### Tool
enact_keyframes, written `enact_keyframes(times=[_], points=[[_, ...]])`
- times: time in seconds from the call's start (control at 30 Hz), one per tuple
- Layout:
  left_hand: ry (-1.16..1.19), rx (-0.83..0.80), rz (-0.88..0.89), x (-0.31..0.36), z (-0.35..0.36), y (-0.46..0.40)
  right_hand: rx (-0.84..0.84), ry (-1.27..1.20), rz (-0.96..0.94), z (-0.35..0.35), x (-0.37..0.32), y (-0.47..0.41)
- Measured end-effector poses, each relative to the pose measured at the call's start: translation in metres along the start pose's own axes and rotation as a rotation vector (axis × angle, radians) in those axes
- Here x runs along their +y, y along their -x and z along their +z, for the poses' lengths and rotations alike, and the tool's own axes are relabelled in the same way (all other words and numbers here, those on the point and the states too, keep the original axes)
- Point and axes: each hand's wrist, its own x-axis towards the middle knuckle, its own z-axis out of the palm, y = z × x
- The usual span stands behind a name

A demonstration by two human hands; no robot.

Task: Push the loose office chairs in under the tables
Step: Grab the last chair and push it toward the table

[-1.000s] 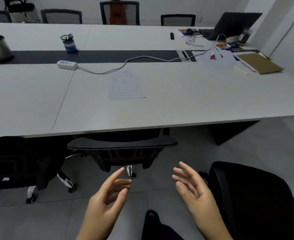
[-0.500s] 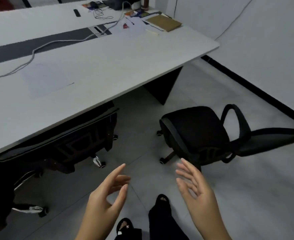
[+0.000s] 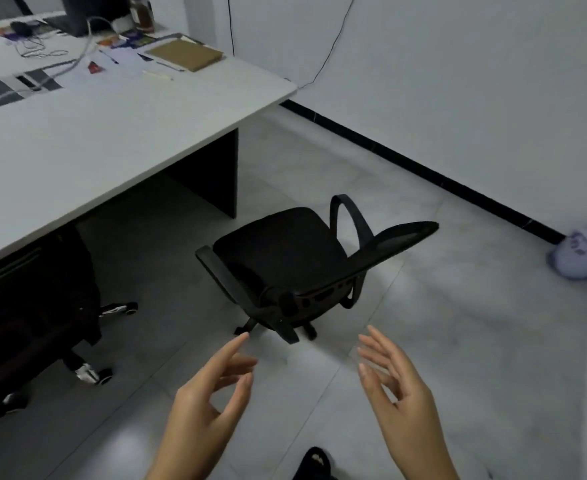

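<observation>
Far left: a black chair (image 3: 32, 306) sits tucked under the table (image 3: 88, 147), backrest at the table edge, white-tipped casters showing on the floor (image 3: 458, 341).

Table top, back corner: clutter near the wall, namely a laptop (image 3: 77, 12), a grey cable (image 3: 60, 69), a tangle of thin black cord, coloured papers, a brown folder (image 3: 184, 55) and a dark jar (image 3: 142, 13). Details blurred.

Centre: the loose chair (image 3: 285, 261) stands on the floor just outside the table's end panel, clear of the table, not under it. Its seat faces toward the table; the backrest points right, toward the wall. Both armrests visible.

Your left hand (image 3: 209, 407) is raised in front of you, fingers extended and spread, index tip pointing toward the chair base. It holds nothing and touches nothing.

Your right hand (image 3: 399, 400) is level with it, palm turned inward, fingers straight and slightly fanned, empty as well. Both hands are short of the loose chair, with a gap of floor between.

Bottom centre: the toe of a dark shoe (image 3: 316, 462).

Far right: a pale lilac slipper (image 3: 583, 254) lies by the black skirting board.
</observation>
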Motion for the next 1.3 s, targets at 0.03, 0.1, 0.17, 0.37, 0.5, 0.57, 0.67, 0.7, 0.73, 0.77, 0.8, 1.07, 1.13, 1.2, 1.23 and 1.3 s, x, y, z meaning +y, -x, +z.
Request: enact_keyframes(times=[0.03, 0.1, 0.17, 0.37, 0.5, 0.57, 0.67, 0.7, 0.73, 0.77, 0.8, 1.07, 1.13, 1.2, 1.23, 1.3], points=[[-0.007, -0.007, 0.007, 0.007, 0.015, -0.005, -0.001, 0.003, 0.001, -0.016, 0.006, -0.007], [-0.027, -0.025, 0.017, 0.02, 0.039, -0.014, -0.007, 0.004, 0.006, -0.041, 0.014, -0.021], [-0.036, -0.027, 0.021, 0.029, 0.057, -0.026, -0.007, 0.005, 0.005, -0.058, 0.02, -0.035], [-0.044, -0.016, 0.018, 0.043, 0.1, -0.08, -0.01, 0.017, 0.005, -0.094, 0.037, -0.096], [-0.077, -0.008, 0.003, 0.042, 0.121, -0.128, -0.041, 0.048, -0.006, -0.109, 0.051, -0.153], [-0.103, -0.012, -0.012, 0.042, 0.128, -0.154, -0.059, 0.093, -0.017, -0.116, 0.057, -0.183], [-0.168, -0.09, -0.071, 0.035, 0.14, -0.185, -0.155, 0.232, -0.052, -0.128, 0.067, -0.228], [-0.206, -0.133, -0.098, 0.03, 0.145, -0.193, -0.225, 0.321, -0.061, -0.132, 0.073, -0.243], [-0.246, -0.173, -0.125, 0.023, 0.151, -0.2, -0.319, 0.452, -0.073, -0.136, 0.08, -0.26], [-0.283, -0.21, -0.152, 0.017, 0.157, -0.205, -0.428, 0.621, -0.097, -0.141, 0.088, -0.278], [-0.321, -0.251, -0.178, 0.011, 0.163, -0.209, -0.541, 0.796, -0.129, -0.146, 0.098, -0.295], [-0.809, -0.367, -0.321, -0.012, 0.226, -0.227, -0.906, 1.11, -0.398, -0.155, 0.169, -0.401], [-0.853, -0.273, -0.403, -0.01, 0.234, -0.226, -0.99, 1.084, -0.505, -0.153, 0.176, -0.418], [-0.867, -0.212, -0.462, -0.008, 0.241, -0.222, -1.041, 1.055, -0.568, -0.15, 0.182, -0.427], [-0.87, -0.184, -0.475, -0.007, 0.245, -0.221, -1.036, 1.039, -0.591, -0.149, 0.184, -0.432], [-0.872, -0.15, -0.499, -0.003, 0.253, -0.225, -1.013, 1.028, -0.628, -0.148, 0.186, -0.443]])
